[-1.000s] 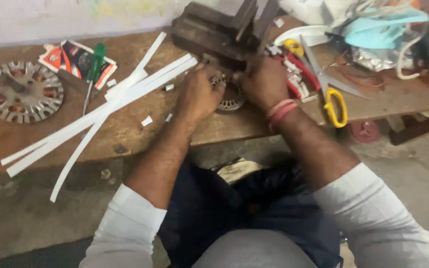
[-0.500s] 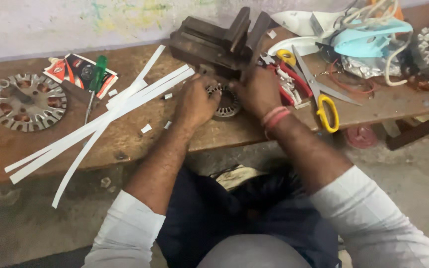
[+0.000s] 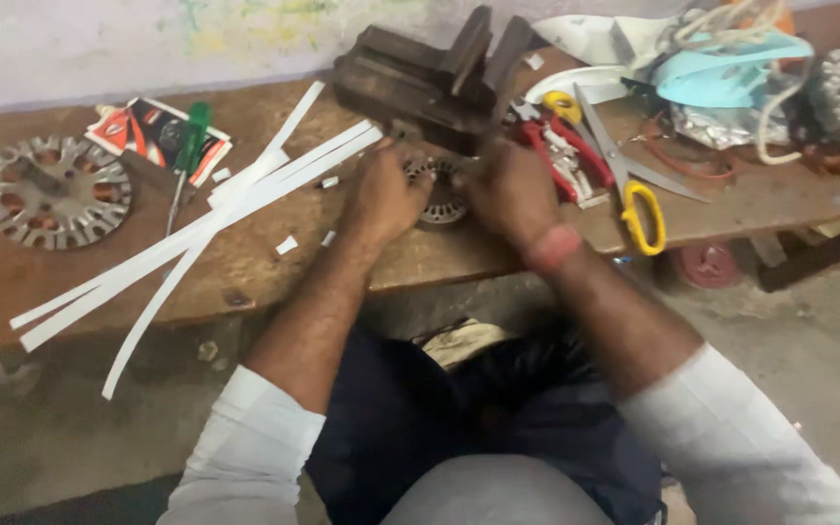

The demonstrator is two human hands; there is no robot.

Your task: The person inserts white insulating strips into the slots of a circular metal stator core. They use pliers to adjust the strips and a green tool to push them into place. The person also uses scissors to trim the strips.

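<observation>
A round slotted metal motor core (image 3: 439, 194) lies on the wooden bench (image 3: 245, 267) near its front edge, just in front of a dark bench vise (image 3: 430, 73). My left hand (image 3: 381, 194) grips the core's left side. My right hand (image 3: 512, 190), with a red band at the wrist, closes over its right side. Most of the core is hidden between the two hands. Long white paper strips (image 3: 196, 228) lie fanned out just left of my left hand.
A second round slotted core (image 3: 51, 190) lies at far left, next to a green-handled screwdriver (image 3: 187, 146) on a red packet. Yellow-handled scissors (image 3: 624, 180) and red-handled pliers (image 3: 551, 151) lie right of my hands. A light blue housing (image 3: 731, 73) with cables sits behind them.
The view has shifted slightly, so the bench sits a little lower and further right in the frame. Both hands stay closed on the core in front of the vise.
</observation>
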